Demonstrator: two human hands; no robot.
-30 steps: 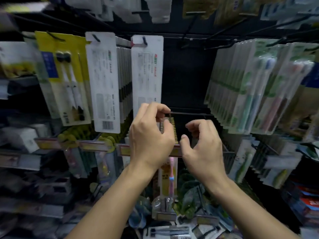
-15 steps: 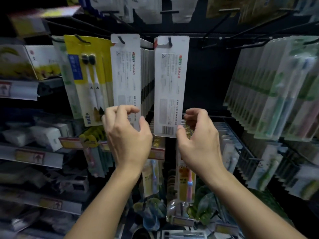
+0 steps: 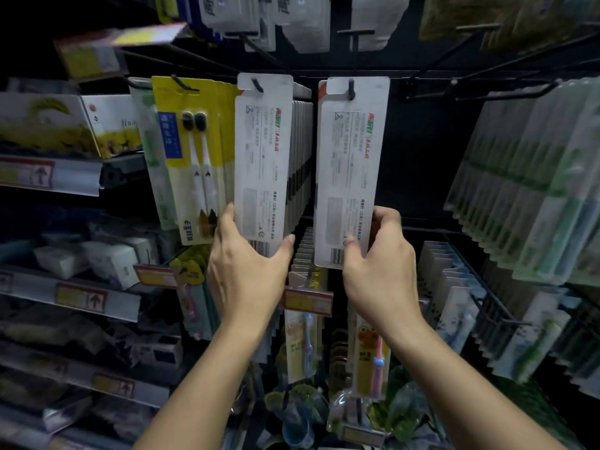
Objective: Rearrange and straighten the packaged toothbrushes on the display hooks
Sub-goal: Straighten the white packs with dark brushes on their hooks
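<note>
Head view: left hand [image 3: 250, 271] gripping white toothbrush pack [image 3: 263, 164] low, right hand [image 3: 380, 271] pinching neighbouring single pack [image 3: 352, 170] above its thumb (likely light, stiff, slick card; best held by bottom edges).

Left hand [image 3: 246, 271] holds left white pack [image 3: 261, 164] bottom; right hand [image 3: 380, 274] pinches right white pack [image 3: 350, 170] bottom; both on hooks.
</note>
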